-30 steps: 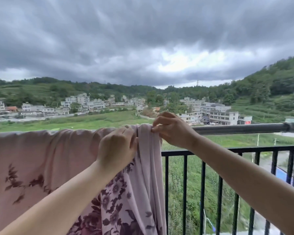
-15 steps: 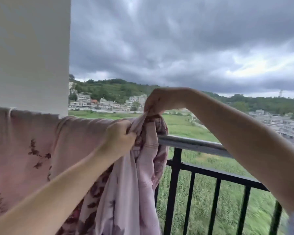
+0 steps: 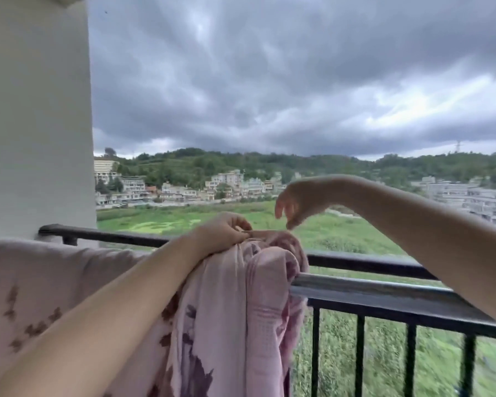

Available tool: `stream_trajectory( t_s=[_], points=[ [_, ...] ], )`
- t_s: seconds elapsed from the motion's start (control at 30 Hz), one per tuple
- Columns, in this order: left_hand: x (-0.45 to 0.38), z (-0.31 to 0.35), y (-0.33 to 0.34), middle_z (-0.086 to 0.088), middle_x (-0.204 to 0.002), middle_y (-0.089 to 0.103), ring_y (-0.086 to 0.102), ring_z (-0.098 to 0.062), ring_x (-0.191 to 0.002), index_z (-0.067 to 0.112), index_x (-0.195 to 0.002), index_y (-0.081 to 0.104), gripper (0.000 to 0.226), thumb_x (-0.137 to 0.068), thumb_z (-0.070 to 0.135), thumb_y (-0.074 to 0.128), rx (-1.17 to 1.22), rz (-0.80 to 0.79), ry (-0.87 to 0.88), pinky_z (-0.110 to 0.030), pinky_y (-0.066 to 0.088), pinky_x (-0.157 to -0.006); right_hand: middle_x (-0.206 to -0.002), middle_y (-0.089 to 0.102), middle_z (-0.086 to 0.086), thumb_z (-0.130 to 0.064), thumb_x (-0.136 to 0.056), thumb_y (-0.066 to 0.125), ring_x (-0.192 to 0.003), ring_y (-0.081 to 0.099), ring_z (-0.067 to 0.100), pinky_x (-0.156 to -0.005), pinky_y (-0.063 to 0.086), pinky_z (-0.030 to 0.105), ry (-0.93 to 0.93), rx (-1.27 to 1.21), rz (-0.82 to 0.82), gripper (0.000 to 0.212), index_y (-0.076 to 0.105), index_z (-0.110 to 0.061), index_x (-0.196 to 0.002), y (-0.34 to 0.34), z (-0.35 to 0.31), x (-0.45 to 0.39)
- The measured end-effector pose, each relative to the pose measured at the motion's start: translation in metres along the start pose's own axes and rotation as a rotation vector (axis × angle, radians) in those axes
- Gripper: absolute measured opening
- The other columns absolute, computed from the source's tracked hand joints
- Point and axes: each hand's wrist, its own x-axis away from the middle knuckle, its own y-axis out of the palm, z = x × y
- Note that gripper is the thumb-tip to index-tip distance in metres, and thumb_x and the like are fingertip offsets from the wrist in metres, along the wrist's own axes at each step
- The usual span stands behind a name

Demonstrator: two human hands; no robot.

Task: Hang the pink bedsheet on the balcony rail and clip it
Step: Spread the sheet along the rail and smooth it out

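Note:
The pink bedsheet (image 3: 235, 310) with dark floral print hangs over the balcony rail (image 3: 370, 287), spread flat on the left and bunched in folds at the centre. My left hand (image 3: 221, 233) grips the bunched top edge of the sheet on the rail. My right hand (image 3: 295, 200) hovers just above the sheet's right end, fingers pointing down and relaxed, holding nothing. No clip can be made out.
A white wall pillar (image 3: 38, 116) stands at the left, where a second dark rail (image 3: 103, 234) meets it. Black vertical bars (image 3: 361, 356) run below the rail. Beyond lie green fields, buildings and a cloudy sky.
My right hand has let go of the sheet's top fold and lifted above it. The view has swung further left. My left hand keeps its grip.

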Motion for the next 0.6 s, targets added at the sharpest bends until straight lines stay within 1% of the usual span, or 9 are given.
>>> stream_trajectory(
  t_s=[0.07, 0.17, 0.23, 0.33, 0.4, 0.43, 0.5, 0.57, 0.6],
  points=[
    [0.0, -0.009, -0.001, -0.003, -0.077, 0.06, 0.053, -0.008, -0.067, -0.001, -0.101, 0.064, 0.019, -0.085, 0.004, 0.056, -0.026, 0.011, -0.008, -0.01, 0.044, -0.058, -0.111, 0.064, -0.001, -0.017, -0.08, 0.065, -0.097, 0.058, 0.01, -0.093, 0.043, 0.028, -0.115, -0.075, 0.001, 0.036, 0.058, -0.02, -0.114, 0.02, -0.007, 0.02],
    [0.001, -0.011, -0.003, 0.001, -0.069, 0.06, 0.054, -0.004, -0.06, 0.0, -0.093, 0.067, 0.014, -0.084, 0.003, 0.057, -0.014, 0.008, -0.021, -0.006, 0.045, -0.052, -0.114, 0.061, -0.01, -0.014, -0.08, 0.064, -0.099, 0.056, 0.0, -0.094, 0.044, 0.026, -0.194, -0.272, -0.043, 0.043, 0.052, -0.039, -0.113, 0.035, -0.02, 0.049],
    [0.002, -0.01, -0.002, 0.0, -0.067, 0.06, 0.054, -0.003, -0.056, 0.007, -0.08, 0.068, 0.011, -0.083, 0.004, 0.058, 0.004, -0.006, -0.041, -0.009, 0.046, -0.053, -0.115, 0.06, -0.012, -0.014, -0.084, 0.059, -0.095, 0.055, -0.001, -0.088, 0.044, 0.018, -0.192, -0.328, 0.064, 0.035, 0.058, -0.032, -0.114, 0.045, -0.03, 0.057],
    [0.005, -0.009, -0.002, -0.003, -0.064, 0.057, 0.05, -0.009, -0.058, 0.008, -0.068, 0.065, 0.015, -0.082, 0.009, 0.06, -0.092, 0.025, -0.044, -0.016, 0.043, -0.056, -0.104, 0.058, -0.012, -0.013, -0.086, 0.056, -0.089, 0.054, 0.0, -0.083, 0.043, 0.016, -0.204, -0.375, 0.249, 0.026, 0.064, -0.015, -0.11, 0.05, -0.042, 0.059],
    [0.01, -0.008, -0.003, -0.006, -0.057, 0.049, 0.044, -0.011, -0.053, 0.002, -0.063, 0.061, 0.024, -0.083, 0.015, 0.061, -0.179, 0.099, -0.013, -0.021, 0.037, -0.055, -0.097, 0.058, -0.011, -0.011, -0.088, 0.053, -0.089, 0.053, 0.003, -0.076, 0.042, 0.008, -0.176, -0.301, 0.232, 0.026, 0.062, -0.013, -0.112, 0.042, -0.041, 0.061],
    [0.013, -0.006, -0.003, -0.005, -0.052, 0.042, 0.039, -0.009, -0.045, 0.003, -0.056, 0.055, 0.032, -0.084, 0.018, 0.06, -0.213, 0.128, 0.012, -0.019, 0.033, -0.05, -0.096, 0.059, -0.009, -0.009, -0.088, 0.051, -0.088, 0.053, 0.004, -0.073, 0.042, 0.008, -0.161, -0.262, 0.218, 0.026, 0.061, -0.012, -0.112, 0.037, -0.036, 0.064],
    [0.019, 0.003, 0.001, 0.0, -0.043, 0.033, 0.03, -0.004, -0.03, 0.012, -0.047, 0.04, 0.045, -0.088, 0.023, 0.055, -0.259, 0.149, 0.04, -0.016, 0.028, -0.04, -0.099, 0.062, -0.002, -0.008, -0.089, 0.05, -0.087, 0.052, 0.007, -0.082, 0.043, 0.017, -0.126, -0.2, 0.228, 0.025, 0.061, -0.01, -0.111, 0.028, -0.022, 0.075],
    [0.029, 0.018, 0.009, 0.004, -0.038, 0.042, 0.038, 0.0, -0.028, 0.015, -0.047, 0.038, 0.047, -0.091, 0.028, 0.049, -0.286, 0.151, 0.055, -0.02, 0.032, -0.045, -0.1, 0.063, 0.001, -0.008, -0.089, 0.05, -0.087, 0.051, 0.009, -0.087, 0.042, 0.025, -0.068, -0.156, 0.251, 0.024, 0.062, -0.01, -0.11, 0.022, -0.006, 0.09],
    [0.031, 0.026, 0.014, 0.006, -0.041, 0.05, 0.045, 0.002, -0.035, 0.013, -0.05, 0.043, 0.046, -0.092, 0.03, 0.046, -0.307, 0.157, 0.078, -0.02, 0.036, -0.048, -0.099, 0.062, 0.001, -0.007, -0.089, 0.05, -0.087, 0.05, 0.009, -0.087, 0.041, 0.026, -0.036, -0.138, 0.262, 0.025, 0.062, -0.01, -0.11, 0.018, 0.004, 0.099]
  ],
)
